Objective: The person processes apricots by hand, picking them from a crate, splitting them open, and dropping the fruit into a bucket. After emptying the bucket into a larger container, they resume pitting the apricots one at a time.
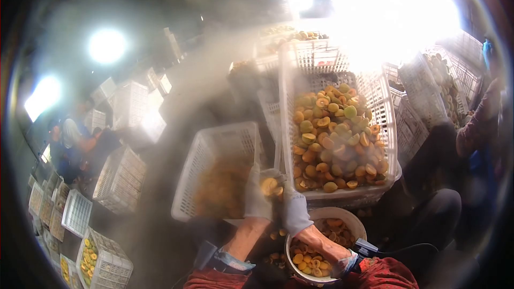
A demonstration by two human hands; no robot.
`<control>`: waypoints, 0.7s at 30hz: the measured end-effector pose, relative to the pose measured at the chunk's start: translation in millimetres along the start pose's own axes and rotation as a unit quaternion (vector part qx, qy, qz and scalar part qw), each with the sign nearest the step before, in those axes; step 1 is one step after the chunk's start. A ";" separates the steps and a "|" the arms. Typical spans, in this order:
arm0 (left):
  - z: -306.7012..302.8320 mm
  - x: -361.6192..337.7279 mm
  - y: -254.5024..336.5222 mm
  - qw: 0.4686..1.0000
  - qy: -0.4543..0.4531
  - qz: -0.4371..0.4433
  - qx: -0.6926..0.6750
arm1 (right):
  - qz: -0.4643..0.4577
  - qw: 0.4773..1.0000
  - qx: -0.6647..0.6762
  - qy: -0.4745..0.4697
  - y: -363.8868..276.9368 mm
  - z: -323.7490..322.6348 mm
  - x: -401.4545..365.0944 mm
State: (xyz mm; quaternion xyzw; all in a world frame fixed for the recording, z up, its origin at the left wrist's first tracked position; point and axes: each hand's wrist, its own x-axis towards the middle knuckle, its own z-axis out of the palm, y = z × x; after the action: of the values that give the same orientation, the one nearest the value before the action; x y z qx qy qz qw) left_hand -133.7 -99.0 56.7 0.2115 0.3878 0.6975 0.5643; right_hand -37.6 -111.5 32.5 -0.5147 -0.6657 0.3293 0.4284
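Both my hands wear pale gloves and meet above the rim of a white bucket. My left hand (258, 199) is closed around cut fruit (270, 186), which looks like apricot halves. Close against the fruit's other side is my right hand (296, 211); its fingers look bent together, and haze hides what is in them. The white bucket (362, 225) below my right forearm holds orange fruit pieces. In front stands a white slatted crate (393, 144) with many apricot halves (337, 139). A second white crate (184, 195), left of my hands, contains blurred orange-brown fruit.
More crates with fruit (441, 80) stand at the right, beside a seated person's sleeve (482, 112). Stacked white crates (120, 176) and other people (72, 139) are at the left. A few fruit pieces (278, 233) lie near the bucket. Glare and haze veil the back.
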 end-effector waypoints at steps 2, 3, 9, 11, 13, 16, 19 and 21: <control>-1.2 0.3 -0.5 0.999 0.011 0.011 0.036 | 0.000 1.000 -0.006 -0.013 -4.5 -1.0 -0.8; -0.9 -0.8 -1.0 0.999 0.011 0.011 0.036 | 0.003 1.000 -0.024 -0.018 -7.5 -1.6 -1.6; 8.1 -14.0 6.9 0.998 0.022 0.035 0.055 | -0.023 0.999 -0.039 -0.016 -2.9 5.7 -5.6; 5.9 -17.9 10.2 0.996 0.030 0.035 0.071 | -0.023 0.999 -0.012 -0.027 -1.7 7.7 -7.8; 3.1 -18.5 13.2 0.994 0.013 0.059 0.089 | -0.035 0.996 -0.039 -0.071 5.0 12.5 -6.5; -5.4 -17.2 21.0 0.991 -0.013 0.053 0.126 | 0.003 0.988 0.039 -0.151 15.1 20.8 -3.0; -5.1 -26.1 22.9 0.970 -0.028 0.078 0.227 | -0.028 0.959 0.093 -0.267 21.6 12.3 -6.1; -3.5 -29.2 23.8 0.940 -0.038 0.131 0.312 | -0.037 0.955 0.128 -0.265 25.3 11.5 -13.0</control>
State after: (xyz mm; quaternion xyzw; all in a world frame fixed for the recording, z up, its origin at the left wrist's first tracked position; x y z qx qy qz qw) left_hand -143.1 -129.3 77.3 0.4520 0.5333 0.6008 0.3877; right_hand -36.5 -117.6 2.4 -0.3253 -0.7261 0.5198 0.3110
